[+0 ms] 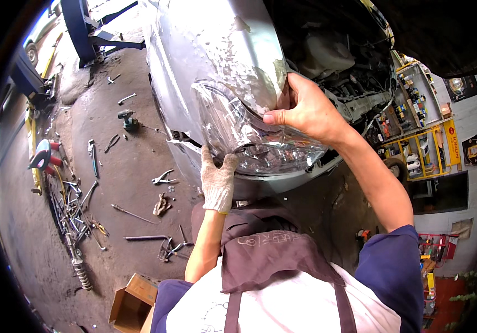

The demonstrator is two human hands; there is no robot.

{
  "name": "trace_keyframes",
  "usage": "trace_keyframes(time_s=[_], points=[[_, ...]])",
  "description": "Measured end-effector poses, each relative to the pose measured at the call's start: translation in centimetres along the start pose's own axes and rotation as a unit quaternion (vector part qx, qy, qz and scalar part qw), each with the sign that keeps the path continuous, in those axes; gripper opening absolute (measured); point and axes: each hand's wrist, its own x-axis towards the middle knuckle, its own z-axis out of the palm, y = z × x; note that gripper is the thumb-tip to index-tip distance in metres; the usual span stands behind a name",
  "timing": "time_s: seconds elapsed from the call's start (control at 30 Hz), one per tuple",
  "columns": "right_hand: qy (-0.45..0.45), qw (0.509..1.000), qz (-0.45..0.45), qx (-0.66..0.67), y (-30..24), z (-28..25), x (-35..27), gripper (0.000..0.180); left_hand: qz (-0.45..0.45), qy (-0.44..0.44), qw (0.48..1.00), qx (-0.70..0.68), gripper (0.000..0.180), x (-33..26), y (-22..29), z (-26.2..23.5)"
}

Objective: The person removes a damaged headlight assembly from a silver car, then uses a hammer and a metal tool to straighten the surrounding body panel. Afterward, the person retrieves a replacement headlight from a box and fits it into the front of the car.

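A clear headlight unit (249, 130) sits at the front corner of a silver car (205, 44) with peeling paint. My left hand (217, 180), in a white knit glove, presses up against the lamp's lower edge. My right hand (305, 108), bare, grips the lamp's upper rear edge where it meets the fender, thumb lying along the top of the lens. The open engine bay (338, 61) lies behind my right hand.
Wrenches, pliers (163, 177), a cordless drill (127, 118) and a rag (162, 205) are scattered on the dirt floor at left. A cardboard box (133, 302) sits at lower left. Yellow shelves (421, 150) with parts stand at right. A blue lift post (80, 28) rises at upper left.
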Motion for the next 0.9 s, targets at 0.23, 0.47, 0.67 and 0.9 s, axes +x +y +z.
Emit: trace_keyframes(time_s=[0.23, 0.47, 0.67, 0.9], points=[[0.02, 1.0, 0.016, -0.015, -0.2, 1.0, 0.0, 0.042, 0.029, 0.006, 0.999, 0.023, 0.092, 0.1, 0.6, -1.1], [0.103, 0.99, 0.013, -0.091, -1.1, 2.0, -1.5, 0.038, 0.046, 0.017, 0.999, 0.018, 0.092, -0.6, 0.8, 0.0], [0.062, 0.997, -0.004, -0.052, -2.0, -0.3, -1.3, 0.038, 0.039, 0.004, 0.998, -0.039, 0.09, -0.3, 1.5, 0.3], [0.038, 0.998, -0.036, 0.036, -1.9, 0.1, -0.3, 0.051, -0.005, 0.01, 0.999, -0.048, 0.079, -0.7, 0.7, 0.5]])
